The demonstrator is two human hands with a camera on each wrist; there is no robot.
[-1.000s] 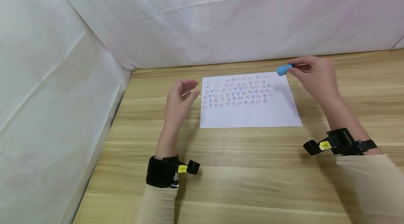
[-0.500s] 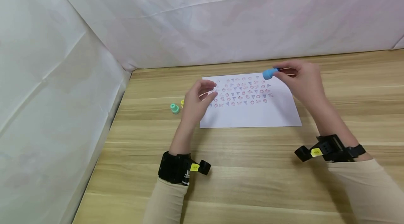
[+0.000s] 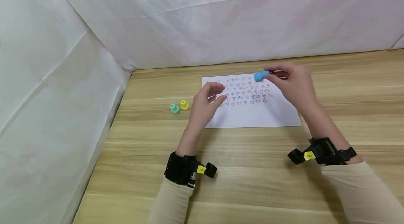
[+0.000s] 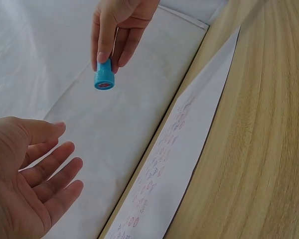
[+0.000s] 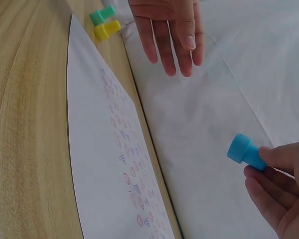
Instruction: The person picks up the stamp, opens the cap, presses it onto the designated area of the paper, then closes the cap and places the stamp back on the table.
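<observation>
Blue stamp (image 3: 260, 75): one, pinched in my right hand (image 3: 293, 83) by thumb and fingertips, held in the air over the far part of the sheet, not touching the paper. Stamp face points toward my left side; in the left wrist view the face shows a reddish pad, too small to read.

My left hand (image 3: 206, 103) holds nothing. Fingers are loosely spread and relaxed, palm turned up a bit, hovering over the sheet's left edge. It is near the blue stamp but clearly apart from it.

One white paper sheet (image 3: 252, 115) lies flat on the wooden table (image 3: 252, 182). Its far half is covered in small red and blue stamped marks in rows; too many and too small to count reliably. The near half is unmarked.

Two more stamps stand on the table left of the sheet: one green stamp (image 3: 174, 108) and one yellow stamp (image 3: 184, 105), just beside each other, the green one further left. Both are well apart from either hand. So three stamps total: one blue, one green, one yellow.

White cloth backdrop (image 3: 202, 17) runs behind and to the left of the table.

Two black wrist cameras, one on each wrist: left (image 3: 186, 171), right (image 3: 318, 151). Two beige sleeves.
</observation>
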